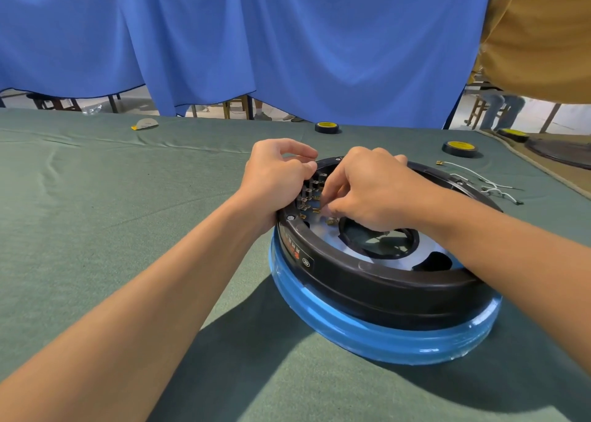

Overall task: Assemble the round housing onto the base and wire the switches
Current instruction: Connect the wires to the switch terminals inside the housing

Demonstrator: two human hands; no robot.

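My left hand [275,178] grips the rim of the housing [383,280], seated on the blue base [351,329]. Inside it, beside that grip, my right hand [374,191] pinches among the terminals [316,211] of the switches [308,191]; holding what, I cannot tell.

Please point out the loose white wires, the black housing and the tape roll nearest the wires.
white wires [492,190]: head view, tangled part.
black housing [383,282]: head view, near outer wall.
tape roll [460,146]: head view, yellow top face.
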